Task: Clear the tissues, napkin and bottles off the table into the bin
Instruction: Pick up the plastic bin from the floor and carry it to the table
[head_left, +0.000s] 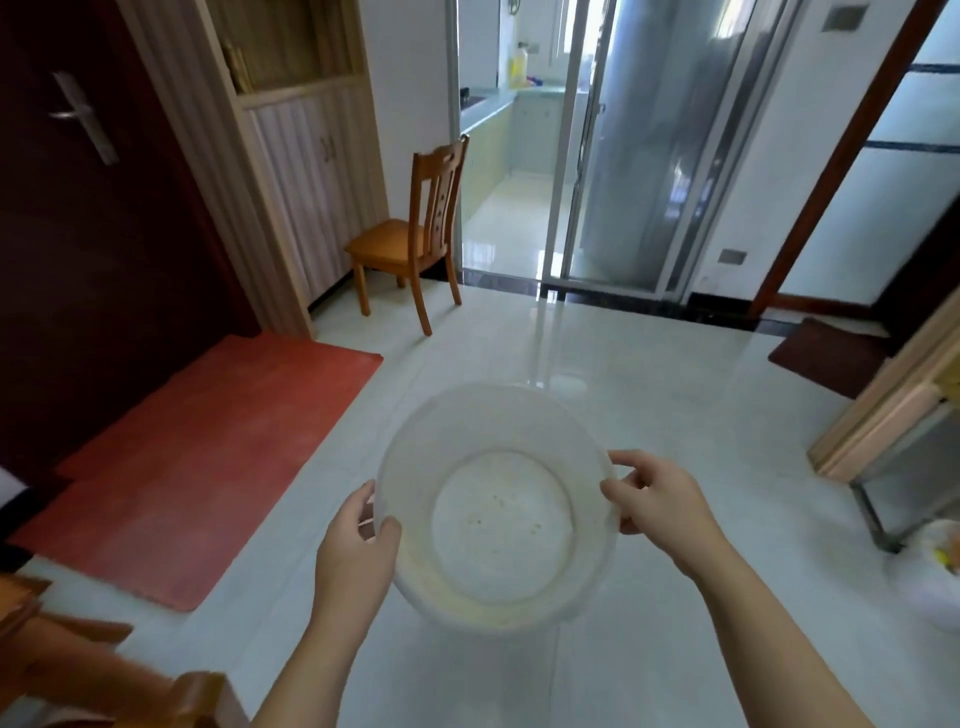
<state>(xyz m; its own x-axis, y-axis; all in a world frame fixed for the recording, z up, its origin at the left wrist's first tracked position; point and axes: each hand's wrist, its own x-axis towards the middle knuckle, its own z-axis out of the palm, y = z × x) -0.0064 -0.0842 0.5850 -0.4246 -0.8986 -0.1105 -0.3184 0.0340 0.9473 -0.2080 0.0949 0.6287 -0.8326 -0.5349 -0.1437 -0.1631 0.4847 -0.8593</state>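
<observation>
Pale glossy floor tiles (649, 374) spread out ahead, wide and bare from the person's arms up to a dark threshold strip in front of a sliding glass door (623, 156) that opens onto a narrow kitchen. Taking the translucent plastic bin (496, 506) as the landmark: a red mat (208, 447) lies on the floor to its left, running up against a dark door (78, 182); a wooden chair (415, 234) stands well beyond it and to the left, beside a tall light-wood cabinet (306, 156). To its right sits a white bag (935, 571) at the foot of a metal-legged piece of furniture; a dark mat lies farther off on that side. Wooden furniture edges crowd the lower left corner.

The bin is held in the air above the tiles, its mouth tipped toward the camera. It is round, cloudy-clear, with only small specks on its bottom and a yellowish tinge along the lower wall. The left hand (358, 540) clasps the left rim, thumb inside; the right hand (654, 499) pinches the right rim, fingers curled over the edge.
</observation>
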